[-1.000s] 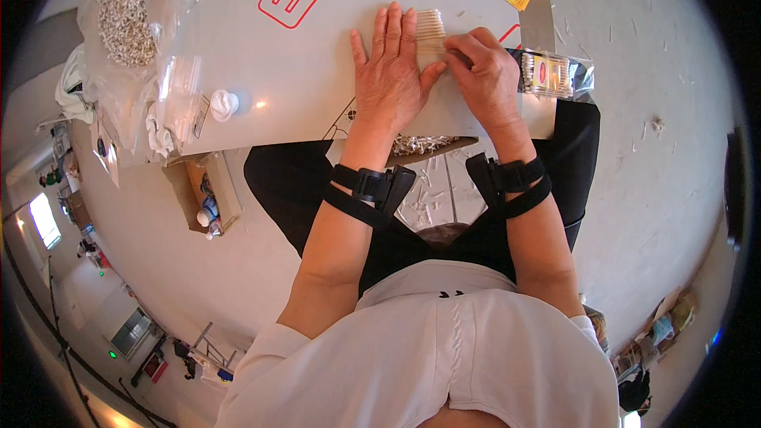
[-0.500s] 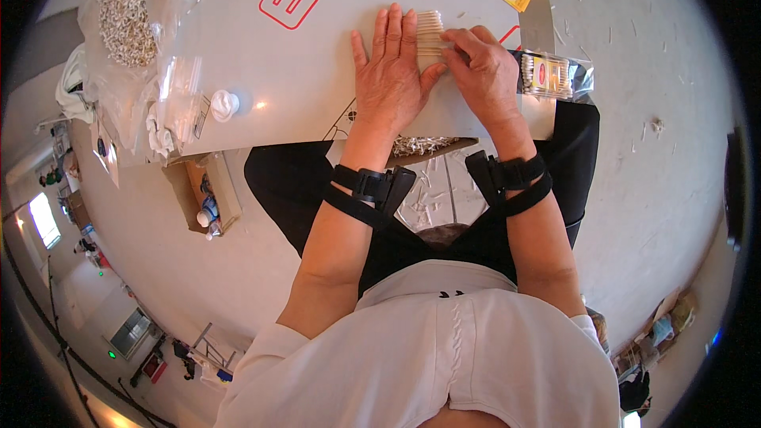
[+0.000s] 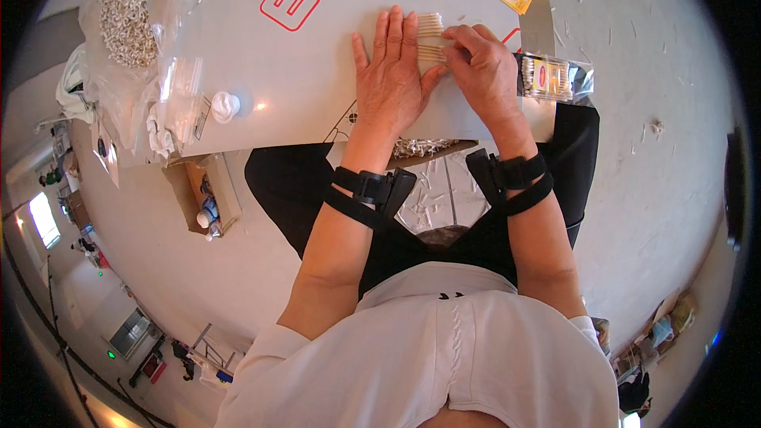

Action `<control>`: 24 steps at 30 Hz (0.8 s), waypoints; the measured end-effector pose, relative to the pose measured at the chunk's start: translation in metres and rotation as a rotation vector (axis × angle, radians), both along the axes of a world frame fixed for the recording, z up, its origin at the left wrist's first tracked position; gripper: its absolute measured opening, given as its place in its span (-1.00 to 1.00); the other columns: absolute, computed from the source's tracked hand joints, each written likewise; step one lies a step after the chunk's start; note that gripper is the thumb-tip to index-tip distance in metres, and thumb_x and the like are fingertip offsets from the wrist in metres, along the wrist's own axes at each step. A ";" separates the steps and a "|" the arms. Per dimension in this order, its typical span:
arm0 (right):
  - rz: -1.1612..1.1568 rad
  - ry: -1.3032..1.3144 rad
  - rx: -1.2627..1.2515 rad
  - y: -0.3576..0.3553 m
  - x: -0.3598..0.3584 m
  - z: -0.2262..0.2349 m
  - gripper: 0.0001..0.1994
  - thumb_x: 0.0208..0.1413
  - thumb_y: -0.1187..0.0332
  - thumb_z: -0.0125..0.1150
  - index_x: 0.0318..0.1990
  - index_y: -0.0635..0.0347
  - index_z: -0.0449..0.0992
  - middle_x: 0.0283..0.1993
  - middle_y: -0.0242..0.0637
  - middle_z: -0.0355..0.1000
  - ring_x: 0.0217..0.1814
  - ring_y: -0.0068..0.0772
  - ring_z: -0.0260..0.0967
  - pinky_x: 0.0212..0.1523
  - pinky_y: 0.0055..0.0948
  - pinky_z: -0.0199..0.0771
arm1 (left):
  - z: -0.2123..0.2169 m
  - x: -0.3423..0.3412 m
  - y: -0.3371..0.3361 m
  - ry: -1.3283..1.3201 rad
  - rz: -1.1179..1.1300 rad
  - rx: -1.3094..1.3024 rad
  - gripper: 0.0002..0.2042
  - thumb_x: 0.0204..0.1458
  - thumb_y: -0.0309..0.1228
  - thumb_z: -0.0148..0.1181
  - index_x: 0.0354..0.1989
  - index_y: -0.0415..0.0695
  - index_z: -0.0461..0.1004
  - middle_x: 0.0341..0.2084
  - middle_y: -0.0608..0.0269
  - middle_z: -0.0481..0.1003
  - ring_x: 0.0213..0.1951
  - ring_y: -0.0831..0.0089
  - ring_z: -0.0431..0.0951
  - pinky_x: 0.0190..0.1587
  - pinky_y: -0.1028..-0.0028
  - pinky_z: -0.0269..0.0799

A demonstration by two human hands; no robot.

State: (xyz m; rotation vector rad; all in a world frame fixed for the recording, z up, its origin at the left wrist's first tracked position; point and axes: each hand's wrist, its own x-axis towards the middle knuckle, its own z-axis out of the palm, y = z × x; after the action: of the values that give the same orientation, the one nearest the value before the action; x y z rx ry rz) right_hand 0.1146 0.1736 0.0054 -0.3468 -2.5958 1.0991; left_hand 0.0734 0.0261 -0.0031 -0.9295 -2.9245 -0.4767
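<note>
At the frame's upper centre, the left hand (image 3: pixel 390 83) lay flat, fingers outstretched, beside lined-up cotton swabs (image 3: pixel 430 25), while the right hand (image 3: pixel 487 70) curled at their right ends, its grip indiscernible.

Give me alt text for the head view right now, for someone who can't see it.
A person's flat left hand and bent-fingered right hand flank cotton swabs lined up on a grey tabletop. A clear swab pack lies to the right; a plastic bag of swabs, at upper left.
</note>
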 end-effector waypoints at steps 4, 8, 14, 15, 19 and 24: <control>-0.003 0.010 0.015 0.001 -0.004 0.002 -0.84 0.02 0.34 0.20 -0.22 0.03 0.59 -0.37 -0.24 0.45 -0.35 -0.09 0.48 -0.37 -0.20 0.48 | 0.000 0.001 0.000 -0.009 0.001 -0.002 -0.20 0.06 0.05 0.14 0.39 -0.16 0.03 0.40 0.08 0.02 0.44 0.21 -0.06 0.38 -0.11 -0.29; 0.005 -0.020 0.053 0.001 -0.007 0.002 -0.78 0.02 0.38 0.24 -0.14 0.03 0.58 -0.42 -0.33 0.42 -0.42 -0.27 0.44 -0.39 -0.34 0.41 | 0.000 0.001 0.000 -0.007 0.003 0.007 -0.21 0.06 0.03 0.15 0.38 -0.16 0.05 0.40 0.08 0.02 0.43 0.21 -0.06 0.38 -0.11 -0.28; 0.001 -0.042 0.079 0.001 -0.008 0.001 -0.80 0.03 0.37 0.23 -0.16 0.02 0.58 -0.42 -0.34 0.42 -0.41 -0.26 0.45 -0.38 -0.33 0.42 | 0.000 0.001 0.000 -0.002 0.002 0.008 -0.20 0.05 0.03 0.15 0.38 -0.16 0.05 0.40 0.08 0.02 0.44 0.21 -0.06 0.37 -0.11 -0.28; -0.004 -0.039 0.095 0.001 -0.008 0.000 -0.81 0.03 0.37 0.23 -0.17 0.02 0.59 -0.42 -0.34 0.42 -0.40 -0.25 0.45 -0.38 -0.33 0.42 | 0.000 0.001 0.000 0.001 0.000 0.010 -0.20 0.05 0.02 0.16 0.38 -0.16 0.05 0.40 0.08 0.01 0.44 0.21 -0.06 0.37 -0.11 -0.28; -0.010 -0.050 0.079 0.000 -0.008 -0.001 -0.83 0.03 0.37 0.23 -0.19 0.03 0.59 -0.41 -0.33 0.43 -0.40 -0.25 0.45 -0.37 -0.33 0.43 | 0.000 0.001 0.000 -0.001 0.000 0.015 -0.20 0.05 0.02 0.16 0.38 -0.16 0.06 0.40 0.08 0.01 0.44 0.21 -0.06 0.37 -0.11 -0.27; -0.002 -0.040 0.069 0.000 -0.008 -0.001 -0.84 0.02 0.37 0.23 -0.21 0.05 0.58 -0.41 -0.34 0.43 -0.39 -0.25 0.46 -0.36 -0.34 0.44 | 0.002 0.001 0.000 -0.003 0.003 0.006 -0.20 0.05 0.01 0.17 0.38 -0.17 0.05 0.40 0.07 0.02 0.44 0.20 -0.06 0.37 -0.12 -0.26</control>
State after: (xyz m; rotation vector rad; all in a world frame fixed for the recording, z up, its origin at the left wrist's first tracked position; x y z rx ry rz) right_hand 0.1070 0.1733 0.0048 -0.3593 -2.6600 1.0091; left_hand 0.0745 0.0262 -0.0011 -0.9238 -2.9254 -0.4873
